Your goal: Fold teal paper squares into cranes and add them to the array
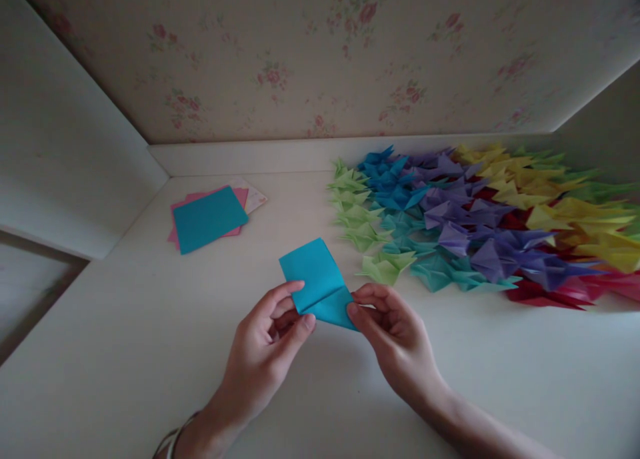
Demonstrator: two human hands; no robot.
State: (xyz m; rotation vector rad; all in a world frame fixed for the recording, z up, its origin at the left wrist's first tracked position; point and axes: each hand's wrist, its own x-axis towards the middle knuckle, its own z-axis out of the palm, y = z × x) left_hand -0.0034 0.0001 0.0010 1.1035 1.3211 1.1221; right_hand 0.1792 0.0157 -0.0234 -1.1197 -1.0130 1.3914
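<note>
A sheet of blue origami paper point(311, 271) with folds in it is held just above the white table, in the middle of the head view. My left hand point(273, 342) is closed on its left side, with the thumb at the lower edge and a fingertip on the upper face. At the right corner, my right hand point(395, 329) pinches the paper between thumb and fingers. A crease runs across the sheet, and its lower part is angled as a flap. Part of the paper's underside is hidden behind my fingers.
A small stack of square paper, blue-green on top point(210, 220) with pink below, lies at the back left. Many folded paper cranes point(453, 212) in green, blue, purple, yellow and red crowd the right side. A flowered wall point(300, 65) rises behind the table point(125, 339).
</note>
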